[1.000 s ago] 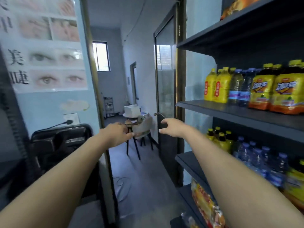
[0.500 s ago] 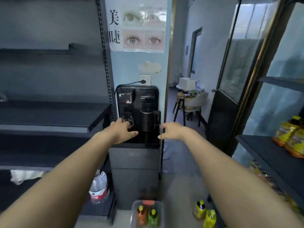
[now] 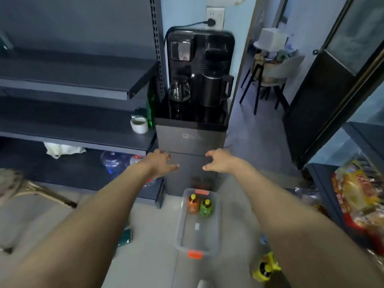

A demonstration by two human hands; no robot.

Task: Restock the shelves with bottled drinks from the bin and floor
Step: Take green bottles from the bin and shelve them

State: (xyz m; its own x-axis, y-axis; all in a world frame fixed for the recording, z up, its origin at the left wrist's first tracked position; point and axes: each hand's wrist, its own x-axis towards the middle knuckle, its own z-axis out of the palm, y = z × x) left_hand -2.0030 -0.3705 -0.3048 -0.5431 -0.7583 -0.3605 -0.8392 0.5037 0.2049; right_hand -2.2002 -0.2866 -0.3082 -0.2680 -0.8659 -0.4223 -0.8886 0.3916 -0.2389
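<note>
Both hands empty, fingers loosely spread, clear bin with two bottles below them

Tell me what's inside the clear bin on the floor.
Two upright bottles stand at the far end of the bin: an orange bottle and a green bottle, both yellow-capped. The near part holds no bottles. Nothing covers the bin, so its whole inside shows.
</note>
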